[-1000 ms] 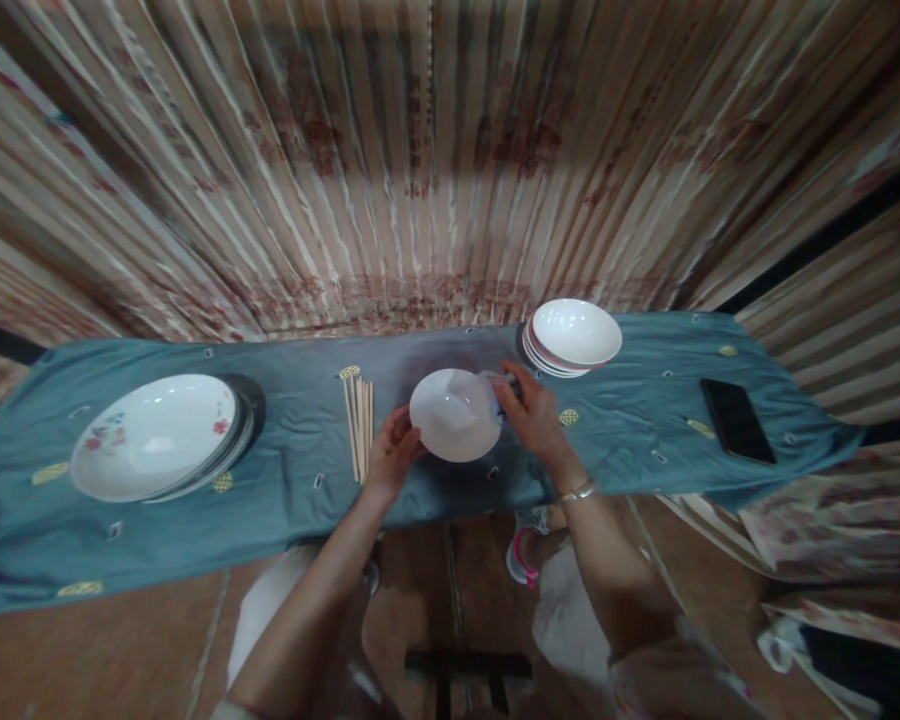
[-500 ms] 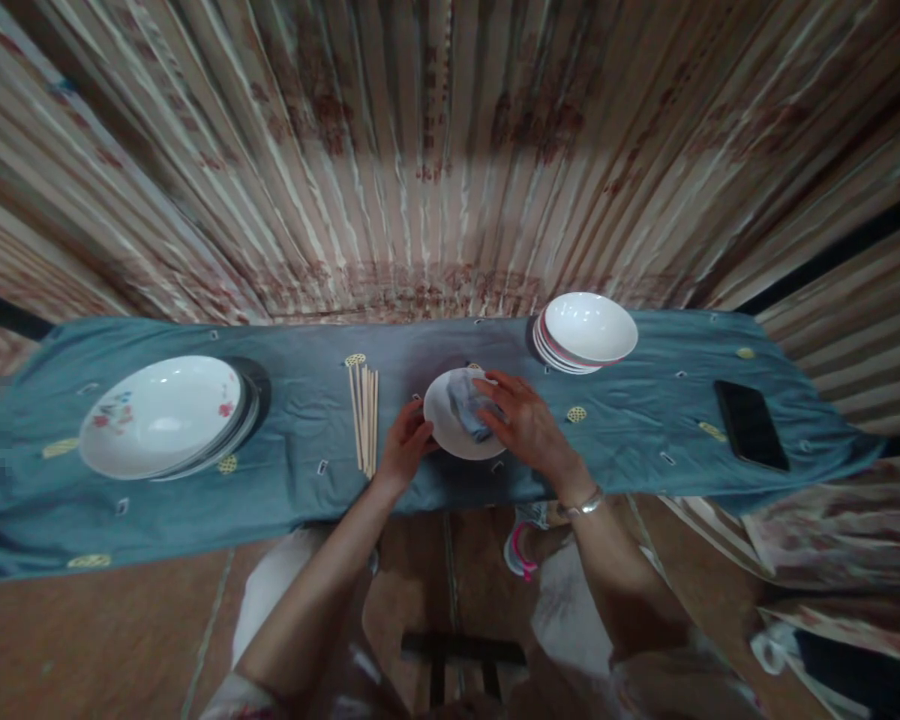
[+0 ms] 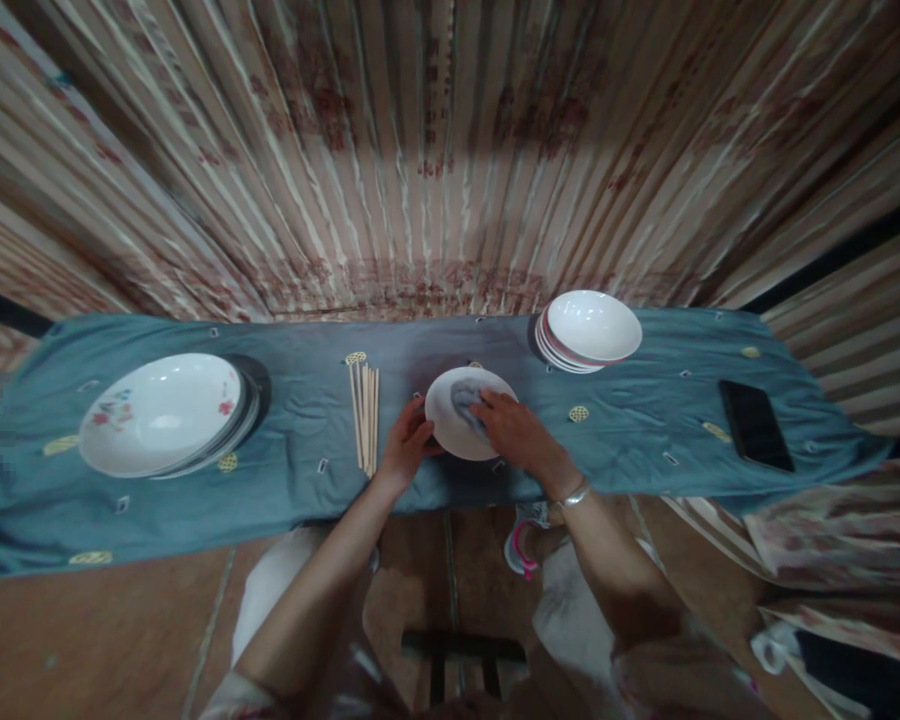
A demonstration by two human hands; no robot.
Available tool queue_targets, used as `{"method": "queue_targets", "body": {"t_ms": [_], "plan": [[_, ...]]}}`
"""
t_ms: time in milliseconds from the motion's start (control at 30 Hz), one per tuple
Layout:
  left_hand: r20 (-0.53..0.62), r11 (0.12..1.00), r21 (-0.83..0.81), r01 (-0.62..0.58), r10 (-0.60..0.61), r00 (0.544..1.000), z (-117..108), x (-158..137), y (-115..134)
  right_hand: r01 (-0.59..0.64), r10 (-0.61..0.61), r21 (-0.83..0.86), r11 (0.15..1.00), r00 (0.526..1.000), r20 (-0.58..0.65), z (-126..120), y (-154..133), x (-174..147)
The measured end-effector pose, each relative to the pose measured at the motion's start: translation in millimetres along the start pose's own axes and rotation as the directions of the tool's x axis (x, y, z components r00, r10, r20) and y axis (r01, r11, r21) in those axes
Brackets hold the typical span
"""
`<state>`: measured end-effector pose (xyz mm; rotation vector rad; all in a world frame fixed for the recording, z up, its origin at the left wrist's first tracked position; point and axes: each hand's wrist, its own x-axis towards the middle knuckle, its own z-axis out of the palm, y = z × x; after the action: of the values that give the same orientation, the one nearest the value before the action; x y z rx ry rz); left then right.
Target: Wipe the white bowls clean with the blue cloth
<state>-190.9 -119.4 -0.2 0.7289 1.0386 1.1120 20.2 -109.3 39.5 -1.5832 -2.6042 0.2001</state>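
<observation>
A small white bowl point(image 3: 450, 436) is held over the middle of the cloth-covered table. My left hand point(image 3: 407, 440) grips its left rim, thumb on the near side and fingers around the outside. Inside the bowl lies a grey-blue cloth point(image 3: 465, 396), bunched up. My right hand point(image 3: 514, 428) is closed on this cloth and presses it against the bowl's inner right side; its fingertips partly cover the cloth. Just left of my left hand, several wooden chopsticks point(image 3: 367, 415) lie in a loose bundle.
A stack of large floral plates point(image 3: 169, 425) stands at the left of the teal tablecloth point(image 3: 292, 400). Stacked white bowls point(image 3: 592, 328) are at the back right. A black phone point(image 3: 756, 425) lies near the right end. Behind hangs a pleated curtain point(image 3: 390, 180).
My right hand has moved slightly down and its fingers have drawn together on the cloth, which is now flatter and more bunched inside the bowl. My left hand keeps its grip.
</observation>
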Motion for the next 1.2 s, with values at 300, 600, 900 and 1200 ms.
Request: {"method": "queue_targets", "body": {"t_ms": [300, 600, 900, 1200], "plan": [[0.03, 0.999, -0.007, 0.034, -0.034, 0.999, 1.1, -2.6, 0.5, 0.112, -0.153, 0.353, 0.929, 0.984, 0.09, 4.6, -9.4, 5.1], [0.016, 0.999, -0.02, 0.033, -0.032, 0.999, 1.0, -2.3, -1.6, 0.244, -0.177, 0.468, 0.849, 0.967, -0.182, 30.2, -23.4, 18.5], [0.029, 1.0, 0.012, 0.001, -0.002, 1.0, 0.5, -2.5, -1.0, 0.1, -0.086, 0.092, 0.991, 0.986, -0.141, 9.4, -38.8, 31.3], [0.05, 1.0, 0.016, 0.002, -0.003, 0.999, 3.3, -5.2, 3.4, -0.091, 0.083, -0.064, 0.994, 0.99, -0.117, -0.9, -28.0, 23.5]]}}
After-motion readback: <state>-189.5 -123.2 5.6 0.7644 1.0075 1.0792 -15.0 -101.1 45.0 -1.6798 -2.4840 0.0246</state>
